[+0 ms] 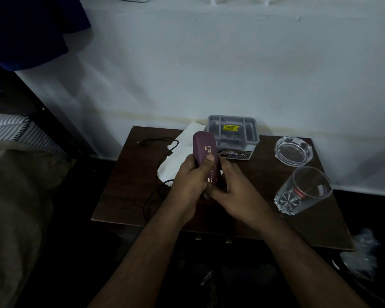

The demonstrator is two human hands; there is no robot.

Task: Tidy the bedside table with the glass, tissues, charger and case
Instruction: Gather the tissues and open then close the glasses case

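A maroon case with gold lettering is lifted above the middle of the dark wooden bedside table. My left hand grips its near half, thumb across the top. My right hand holds the case's near end from the right. White tissues lie flat behind my hands. The black charger cable loops over the table's left side, partly under the tissues. A clear glass stands at the right front.
A grey compartment organiser with a yellow sticker sits at the table's back edge against the white wall. A glass ashtray is at the back right. A bed lies to the left. Crumpled plastic lies on the floor right.
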